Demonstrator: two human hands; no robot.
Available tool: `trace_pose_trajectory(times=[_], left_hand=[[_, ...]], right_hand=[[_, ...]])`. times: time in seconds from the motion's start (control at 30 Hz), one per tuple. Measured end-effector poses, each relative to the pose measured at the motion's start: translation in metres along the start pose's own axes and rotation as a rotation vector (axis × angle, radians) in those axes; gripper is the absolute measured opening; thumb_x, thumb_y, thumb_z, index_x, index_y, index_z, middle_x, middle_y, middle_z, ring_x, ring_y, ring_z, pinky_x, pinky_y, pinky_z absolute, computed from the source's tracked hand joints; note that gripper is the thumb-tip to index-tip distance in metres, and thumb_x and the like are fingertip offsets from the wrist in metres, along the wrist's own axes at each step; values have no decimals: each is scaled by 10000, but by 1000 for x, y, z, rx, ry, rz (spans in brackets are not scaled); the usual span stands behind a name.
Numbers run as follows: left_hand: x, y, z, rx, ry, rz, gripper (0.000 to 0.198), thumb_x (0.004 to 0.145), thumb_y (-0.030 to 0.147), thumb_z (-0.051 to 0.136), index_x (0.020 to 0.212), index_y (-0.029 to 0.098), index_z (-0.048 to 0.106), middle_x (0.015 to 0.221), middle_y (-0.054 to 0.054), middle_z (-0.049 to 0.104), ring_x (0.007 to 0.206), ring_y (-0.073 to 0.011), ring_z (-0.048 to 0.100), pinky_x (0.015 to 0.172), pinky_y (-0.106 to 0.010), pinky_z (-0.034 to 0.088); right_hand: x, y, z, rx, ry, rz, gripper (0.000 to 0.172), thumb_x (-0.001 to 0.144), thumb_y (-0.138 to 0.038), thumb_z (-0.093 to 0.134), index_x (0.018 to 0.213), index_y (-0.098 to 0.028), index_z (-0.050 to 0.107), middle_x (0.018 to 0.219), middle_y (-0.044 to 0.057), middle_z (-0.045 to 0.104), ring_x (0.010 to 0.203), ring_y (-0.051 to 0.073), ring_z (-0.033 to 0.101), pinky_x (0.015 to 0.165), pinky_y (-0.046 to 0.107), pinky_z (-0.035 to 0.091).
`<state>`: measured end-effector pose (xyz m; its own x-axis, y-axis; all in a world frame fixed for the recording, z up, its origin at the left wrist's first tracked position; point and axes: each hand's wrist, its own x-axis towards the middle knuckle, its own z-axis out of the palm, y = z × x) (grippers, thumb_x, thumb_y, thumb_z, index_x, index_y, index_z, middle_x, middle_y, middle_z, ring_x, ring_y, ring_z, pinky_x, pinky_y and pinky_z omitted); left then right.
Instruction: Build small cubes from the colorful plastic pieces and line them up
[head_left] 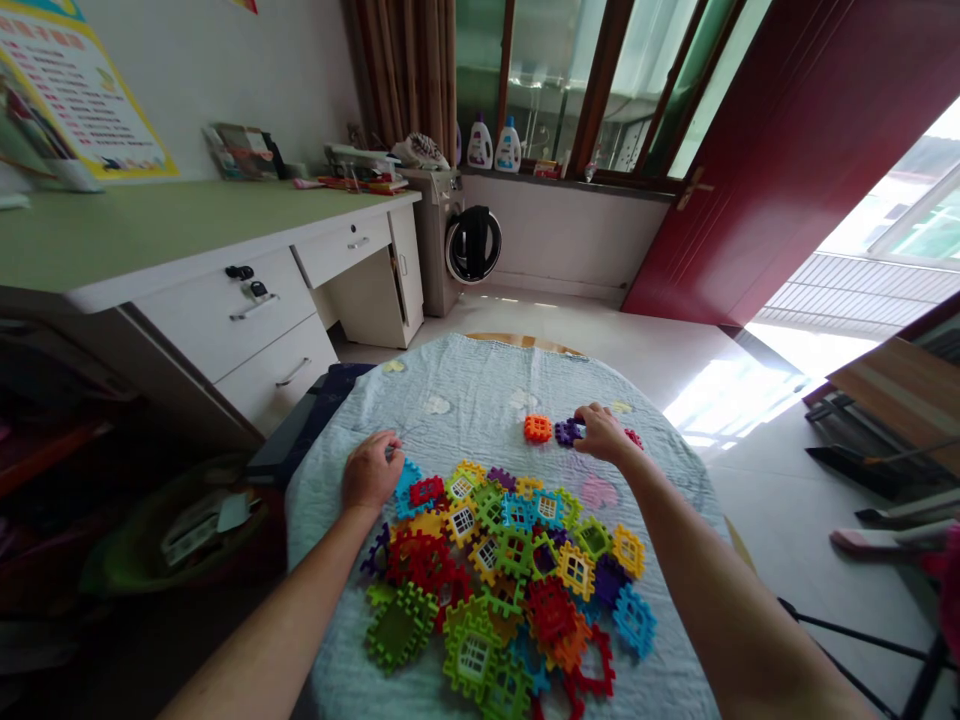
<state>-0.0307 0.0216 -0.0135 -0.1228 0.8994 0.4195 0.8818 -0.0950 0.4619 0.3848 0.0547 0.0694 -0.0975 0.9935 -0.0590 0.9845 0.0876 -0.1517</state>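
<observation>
My left hand (371, 470) rests on the cloth at the left of the block pile, its fingers curled in and nothing visible in them. A blue block (407, 480) lies right beside it. Across the pile, my right hand (602, 433) has its thumb and fingers on a purple plastic interlocking block (568, 432), partly covered by the fingertips. Just left of that is an orange block (537, 429), lying flat. A red block (634, 438) shows from behind my right wrist. Notched blocks in many colours, some with window grilles (472, 655), are heaped nearest me.
A pale blue patterned cloth (450, 400) covers the round table. Left of it stand a desk (187, 230) with drawers and a dark box (300, 430). Farther back are a washing machine (442, 240) with its door ajar and a red door (720, 170).
</observation>
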Motion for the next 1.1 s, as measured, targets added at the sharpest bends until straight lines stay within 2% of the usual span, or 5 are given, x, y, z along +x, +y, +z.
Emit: trace_pose_trajectory(times=[0.3,0.77,0.87,0.97,1.1], left_hand=[[0,0,-1,5,-10,-1,170,743,210,461,791,193,623,1111,-120,706,1082,-262,642,999,-396,478],[-1,2,-3,-1,-22,-10,186,753,215,451,808,188,627,1106,-121,704,1084,-264,640,1001,-401,475],[-1,3,-4,0,-23,-13,181,753,216,454,802,191,626,1112,-120,703,1089,-261,638,1001,-396,475],[-1,4,-5,1,-25,-16,180,754,216,456,797,189,629,1107,-122,704,1087,-264,640,1002,-394,474],[-1,3,-4,-6,-24,-14,186,747,210,457,798,186,633,1103,-123,707,1083,-267,643,1003,-394,472]], right_hand=[[25,9,20,-12,-84,-22,520,648,-242,723,1152,-169,618,1135,120,571,1014,256,499,822,308,361],[29,11,30,-3,-113,-54,518,671,-232,717,1179,-201,617,1155,109,607,1058,274,530,873,343,392],[27,9,28,12,-93,-41,553,662,-217,723,1202,-196,611,1168,120,600,1071,285,533,890,363,403],[19,7,20,33,-50,-19,697,675,-262,722,1338,-199,516,1287,142,533,1124,305,511,926,396,408],[-17,12,14,183,127,-61,690,733,-325,659,1385,-212,464,1329,131,500,1176,296,497,993,427,400]])
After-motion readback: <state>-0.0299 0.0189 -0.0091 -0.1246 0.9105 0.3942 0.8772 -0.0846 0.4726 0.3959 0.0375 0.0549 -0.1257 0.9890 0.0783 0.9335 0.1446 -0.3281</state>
